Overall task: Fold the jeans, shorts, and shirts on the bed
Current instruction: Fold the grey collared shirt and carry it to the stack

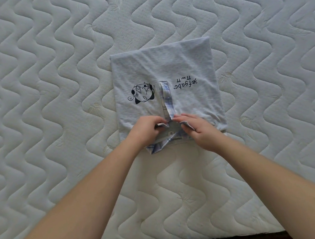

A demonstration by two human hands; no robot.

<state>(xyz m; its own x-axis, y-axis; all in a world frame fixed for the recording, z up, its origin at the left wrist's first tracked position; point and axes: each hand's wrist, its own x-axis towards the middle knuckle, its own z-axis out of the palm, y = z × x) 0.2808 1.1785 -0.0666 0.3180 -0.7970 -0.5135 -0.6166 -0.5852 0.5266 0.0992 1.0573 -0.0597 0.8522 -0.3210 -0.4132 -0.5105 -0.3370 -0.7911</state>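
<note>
My left hand (147, 128) and right hand (199, 129) each pinch a collar (161, 144) flap at the near edge of the folded pale blue shirt (167, 69), fingers curled on cloth. The shirt lies flat mid-mattress (56, 89), its placket (166, 99) running away from me.

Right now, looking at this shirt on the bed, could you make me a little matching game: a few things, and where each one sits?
Things:
1. cartoon print
2. upside-down lettering
3. plaid placket
4. size tag

Places:
A. down the shirt's middle
B. between the left hand and right hand
C. left of the placket
D. right of the placket

Pairs: 1-C, 2-D, 3-A, 4-B
</note>
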